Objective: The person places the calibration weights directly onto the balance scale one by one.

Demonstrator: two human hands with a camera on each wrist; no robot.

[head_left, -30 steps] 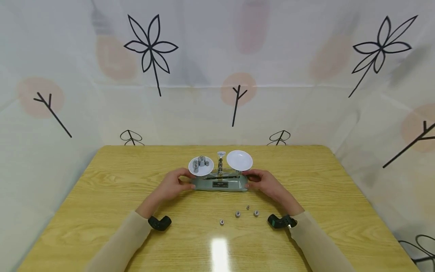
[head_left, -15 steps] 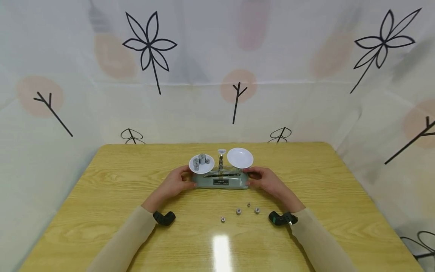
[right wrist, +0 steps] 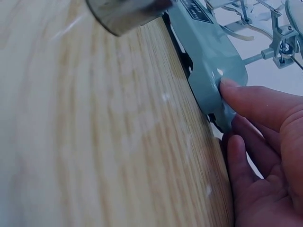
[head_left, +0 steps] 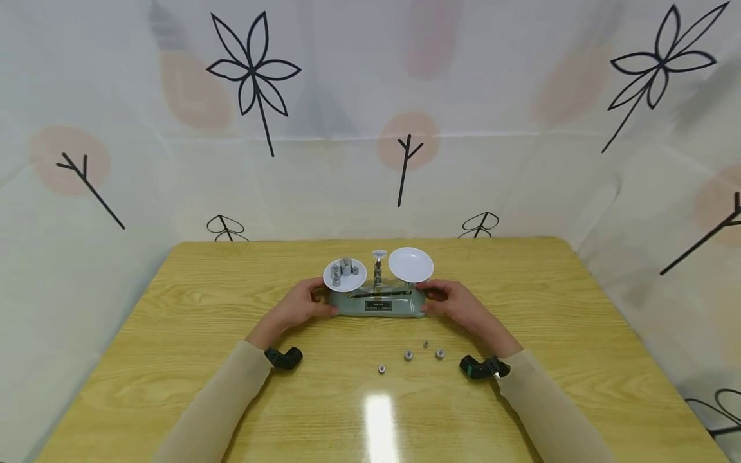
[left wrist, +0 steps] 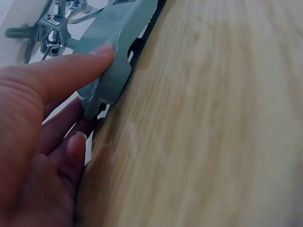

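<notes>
A balance scale (head_left: 379, 308) with a grey-green base stands toward the back of the table. Several metal weights (head_left: 346, 267) sit on its left pan (head_left: 360, 278), which hangs lower than the bare right pan (head_left: 411, 263). My left hand (head_left: 296, 305) grips the left end of the base; in the left wrist view its thumb (left wrist: 78, 71) lies on top and the other fingers curl at the end and underside. At the opposite end, my right hand (head_left: 460, 307) holds the base the same way, thumb (right wrist: 258, 101) on the upper face.
Several small weights lie on the wooden table (head_left: 324, 399) in front of the scale, among them one weight (head_left: 381, 369) nearest the front. Close to the right wrist camera shows a metal weight (right wrist: 130, 14). Behind the table hangs a patterned cloth (head_left: 336, 186).
The whole scene sits slightly higher in the head view. Both hands keep their hold on the scale's ends, and the weights lie as before.
</notes>
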